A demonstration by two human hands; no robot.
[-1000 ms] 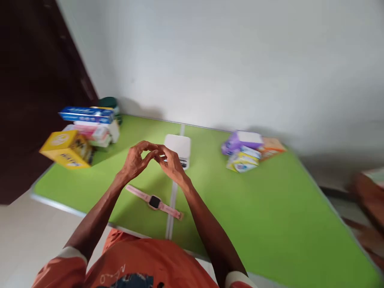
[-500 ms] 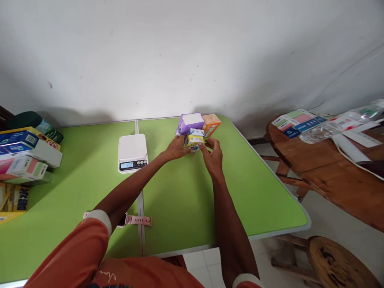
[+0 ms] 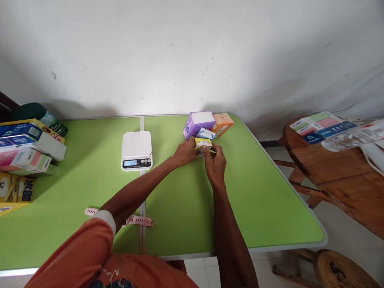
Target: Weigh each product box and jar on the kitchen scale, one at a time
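Two hands worked at one small yellow box (image 3: pixel 203 143), which lay on the right half of the green bench (image 3: pixel 168 200). The left hand (image 3: pixel 184 152) had its fingers against the box's left end, and the right hand (image 3: pixel 215 164) gripped the right end, its thumb on the near face; between them the fingers grasped that one box. Part of its underside was hidden.

Three more packs stood close behind it: one white-and-blue box (image 3: pixel 206 133), tilted, one purple pack (image 3: pixel 198 124) and one orange box (image 3: pixel 222 123) to the right of the purple one.

One white scale (image 3: pixel 137 148) with a lit display sat to the left of the hands, its plate bare. Nearer the front lay one pink watch strap (image 3: pixel 140 221); two ends showed, and the left forearm covered its middle.

At the far left, at least five cartons were gathered, among them one blue box (image 3: pixel 19 134), one pink box (image 3: pixel 25 159) and one large yellow carton (image 3: pixel 12 190), with one green-lidded jar (image 3: pixel 31 112) behind. On the right, one wooden table (image 3: pixel 336 172) carried one clear bottle (image 3: pixel 345 140), and one wooden stool (image 3: pixel 345 270) stood below.
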